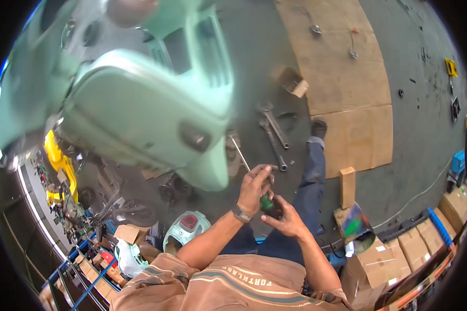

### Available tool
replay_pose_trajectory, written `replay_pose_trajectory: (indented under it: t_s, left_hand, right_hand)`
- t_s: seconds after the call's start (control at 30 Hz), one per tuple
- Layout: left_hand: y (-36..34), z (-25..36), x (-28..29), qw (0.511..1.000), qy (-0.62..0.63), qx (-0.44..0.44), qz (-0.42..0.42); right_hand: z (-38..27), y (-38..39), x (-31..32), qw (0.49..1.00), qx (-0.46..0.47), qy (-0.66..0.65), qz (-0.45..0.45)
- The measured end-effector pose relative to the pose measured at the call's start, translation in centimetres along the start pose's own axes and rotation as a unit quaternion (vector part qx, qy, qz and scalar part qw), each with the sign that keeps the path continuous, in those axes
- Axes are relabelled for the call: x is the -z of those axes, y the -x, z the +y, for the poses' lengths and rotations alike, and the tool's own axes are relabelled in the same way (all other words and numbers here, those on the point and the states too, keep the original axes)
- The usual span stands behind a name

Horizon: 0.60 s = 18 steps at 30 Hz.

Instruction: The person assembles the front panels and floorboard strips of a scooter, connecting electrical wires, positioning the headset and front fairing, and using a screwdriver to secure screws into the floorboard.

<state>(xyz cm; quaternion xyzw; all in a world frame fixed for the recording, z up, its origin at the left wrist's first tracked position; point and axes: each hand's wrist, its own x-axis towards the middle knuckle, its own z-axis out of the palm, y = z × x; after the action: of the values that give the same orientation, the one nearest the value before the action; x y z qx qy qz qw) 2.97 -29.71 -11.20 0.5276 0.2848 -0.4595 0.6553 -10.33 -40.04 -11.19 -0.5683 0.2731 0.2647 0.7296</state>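
Observation:
My left hand (255, 189) is closed round a long screwdriver (244, 159) at its shaft, where it meets the green handle. My right hand (285, 217) grips the green and black handle (268, 206) just below. The thin steel tip points up and forward, close to the lower edge of a mint-green scooter body (140, 109); whether it touches cannot be told. The body fills the upper left and is blurred. On the dark floor beyond my hands lie two large wrenches (274, 127).
A cardboard sheet (347, 78) lies at the right, a small open box (292, 83) beside it. Stacked cartons (379, 259) line the lower right. A yellow scooter (62, 171), a mint-green panel (181, 228) and a blue-railed rack (96, 264) are at the left.

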Motion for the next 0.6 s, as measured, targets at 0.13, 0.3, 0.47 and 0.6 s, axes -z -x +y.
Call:
replay_pose_trajectory:
  t_s: [0.13,0.3,0.47,0.6]
  left_hand:
    - [-13.2,-3.1,-5.9,0.994,0.067,-0.001,-0.086]
    - [-35.9,-8.7,-6.0,0.973,-0.197,-0.031,0.112]
    - [-45.7,-14.2,-2.5,0.929,-0.270,-0.096,0.235]
    - [-38.1,-9.4,-6.0,0.922,-0.312,-0.049,0.224]
  right_hand:
    - [4.9,-8.3,11.1,0.995,-0.028,-0.018,0.095]
    - [8.0,-17.7,27.2,0.952,-0.154,-0.038,0.261]
    - [12.5,-20.7,40.7,0.905,-0.144,-0.052,0.398]
    - [11.0,-16.6,44.6,0.914,-0.213,-0.002,0.346]
